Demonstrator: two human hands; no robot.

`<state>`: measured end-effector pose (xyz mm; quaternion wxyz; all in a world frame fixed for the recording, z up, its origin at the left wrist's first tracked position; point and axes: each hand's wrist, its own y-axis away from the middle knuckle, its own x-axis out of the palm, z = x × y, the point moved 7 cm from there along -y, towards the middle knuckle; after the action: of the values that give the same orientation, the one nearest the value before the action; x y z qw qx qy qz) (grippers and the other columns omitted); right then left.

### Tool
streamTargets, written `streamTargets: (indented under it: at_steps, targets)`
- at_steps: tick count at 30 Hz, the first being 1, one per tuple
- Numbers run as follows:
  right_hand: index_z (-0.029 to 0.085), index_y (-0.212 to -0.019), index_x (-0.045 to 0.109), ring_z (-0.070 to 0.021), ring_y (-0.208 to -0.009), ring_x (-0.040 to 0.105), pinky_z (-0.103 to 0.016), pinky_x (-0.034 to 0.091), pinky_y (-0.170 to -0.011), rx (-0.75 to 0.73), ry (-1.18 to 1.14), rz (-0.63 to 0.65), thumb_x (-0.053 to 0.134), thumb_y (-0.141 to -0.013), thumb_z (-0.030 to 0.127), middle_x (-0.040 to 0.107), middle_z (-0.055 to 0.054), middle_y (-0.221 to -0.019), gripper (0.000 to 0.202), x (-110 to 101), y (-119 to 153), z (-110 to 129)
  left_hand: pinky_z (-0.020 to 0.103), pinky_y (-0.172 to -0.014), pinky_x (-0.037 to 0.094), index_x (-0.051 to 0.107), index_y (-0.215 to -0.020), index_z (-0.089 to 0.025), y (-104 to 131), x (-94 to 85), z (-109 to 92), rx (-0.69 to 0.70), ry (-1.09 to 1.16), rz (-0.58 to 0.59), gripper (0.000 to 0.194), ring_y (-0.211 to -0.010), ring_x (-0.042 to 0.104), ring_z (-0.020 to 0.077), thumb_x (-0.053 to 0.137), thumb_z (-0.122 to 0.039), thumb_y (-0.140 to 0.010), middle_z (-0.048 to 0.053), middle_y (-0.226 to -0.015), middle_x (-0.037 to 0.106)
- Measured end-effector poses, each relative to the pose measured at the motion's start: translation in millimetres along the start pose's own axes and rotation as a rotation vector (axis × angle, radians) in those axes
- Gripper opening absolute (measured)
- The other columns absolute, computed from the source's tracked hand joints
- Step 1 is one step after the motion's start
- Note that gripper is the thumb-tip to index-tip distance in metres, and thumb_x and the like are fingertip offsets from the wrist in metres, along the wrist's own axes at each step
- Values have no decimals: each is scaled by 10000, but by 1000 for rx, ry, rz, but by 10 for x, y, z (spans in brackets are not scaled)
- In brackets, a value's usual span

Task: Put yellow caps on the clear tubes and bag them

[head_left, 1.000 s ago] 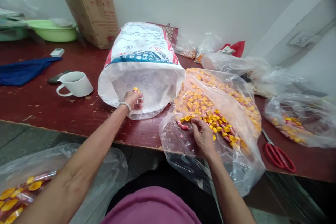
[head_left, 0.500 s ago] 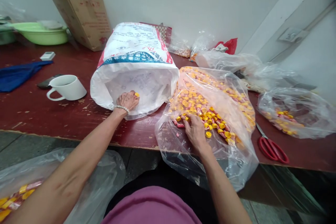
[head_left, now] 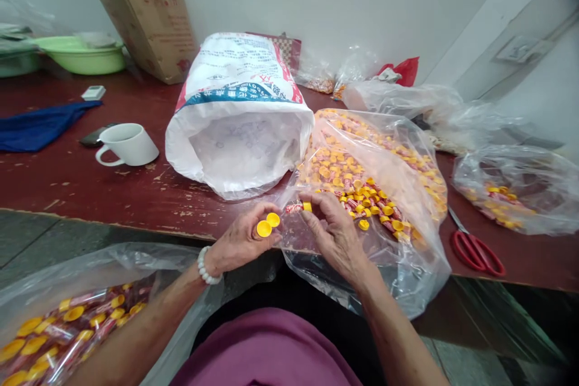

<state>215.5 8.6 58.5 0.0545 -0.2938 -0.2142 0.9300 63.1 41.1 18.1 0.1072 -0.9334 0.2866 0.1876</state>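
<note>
My left hand (head_left: pixel 239 241), with a beaded bracelet at the wrist, is closed around a small tube with an open yellow flip cap (head_left: pixel 265 228); its body is hidden by my fingers. My right hand (head_left: pixel 337 232) pinches a red-and-white patterned tube (head_left: pixel 294 208) by its yellow end, pointing toward my left hand. Both hands are over the table's front edge. Right behind them lies a clear plastic bag (head_left: pixel 384 277) holding many yellow-capped tubes (head_left: pixel 368 199). A white woven sack (head_left: pixel 235 190) lies with its mouth facing me, behind my left hand.
Red-handled scissors (head_left: pixel 477 251) lie right of the bag, near a smaller clear bag (head_left: pixel 543 193). A white mug (head_left: pixel 136 148) and blue cloth (head_left: pixel 45 126) are at left. Below the table edge, another bag (head_left: pixel 181 259) holds capped tubes. A cardboard box (head_left: pixel 156 24) stands behind.
My left hand has come out of the sack's mouth toward me and now holds a tube with its cap open. My right hand has lifted a tube from the bag's contents.
</note>
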Motion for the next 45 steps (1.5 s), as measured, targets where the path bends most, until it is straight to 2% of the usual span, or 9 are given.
streamTargets:
  at_steps: [4, 8, 13, 17, 21, 27, 31, 38, 45]
  targets:
    - [215, -1155, 551, -168, -942, 537, -332, 461, -849, -94, 99, 162, 448, -902, 204, 550, -66, -1010, 274, 97, 44, 142, 257, -736, 440, 581, -1011, -153, 33, 69, -8, -21, 117, 59, 293, -803, 552, 148, 652, -282, -758, 23, -903, 621]
    - [232, -1338, 383, -204, -1138, 482, -379, 428, -957, -105, 121, 193, 505, -884, 290, 459, -102, -1263, 473, 77, 80, 205, 220, -640, 422, 602, -910, -121, 61, 125, 13, -84, 378, 104, 237, -709, 508, 113, 665, -289, -755, 15, -811, 587]
    - [196, -1414, 190, -321, -1271, 385, -493, 364, -1024, -167, 227, 195, 793, -554, 511, 360, -174, -1401, 1096, 214, 230, 145, 217, -636, 414, 617, -884, -121, 78, 206, 46, -123, 597, 91, 198, -715, 499, 113, 680, -241, -739, 13, -792, 564]
    - [180, -1339, 312, -306, -1154, 518, -452, 438, -955, -215, 263, 125, 840, -515, 368, 535, -163, -1249, 997, 373, 328, 83, 258, -690, 444, 622, -830, -111, 109, 336, 108, -176, 808, 78, 163, -722, 543, 135, 692, -205, -717, 25, -769, 581]
    - [159, -1258, 414, -283, -1042, 593, -411, 477, -905, -118, 155, 160, 813, -515, 347, 595, -141, -1159, 864, 454, 314, 41, 262, -677, 467, 634, -839, -101, 186, 460, 196, -314, 1018, 86, 185, -691, 583, 140, 707, -192, -695, 41, -742, 608]
    - [232, -1343, 322, -227, -1146, 537, -352, 432, -982, 98, -233, 296, 811, -559, 304, 478, -93, -1335, 926, 622, 331, 0, 241, -649, 474, 655, -862, -92, 290, 468, 290, -410, 1189, 22, 209, -648, 602, 133, 713, -189, -686, 59, -700, 642]
    - [240, -1297, 364, -221, -1103, 564, -342, 449, -959, 131, -292, 313, 831, -520, 270, 512, -81, -1296, 907, 692, 351, -21, 216, -605, 457, 658, -875, -93, 355, 445, 318, -440, 1191, -12, 218, -634, 596, 125, 710, -190, -687, 58, -694, 643]
    - [182, -1265, 443, -256, -1063, 587, -371, 453, -942, 107, -97, 285, 838, -479, 384, 600, -102, -1179, 902, 674, 331, -72, 223, -600, 453, 653, -842, -92, 375, 346, 349, -405, 1003, -113, 199, -641, 591, 133, 713, -192, -681, 54, -692, 634]
    - [241, -1270, 401, -226, -1074, 587, -326, 491, -904, 163, -426, 322, 861, -485, 316, 557, -85, -1244, 913, 696, 379, 62, 219, -587, 459, 660, -824, -95, 372, 433, 284, -348, 1170, 61, 180, -606, 593, 128, 700, -202, -685, 58, -675, 645]
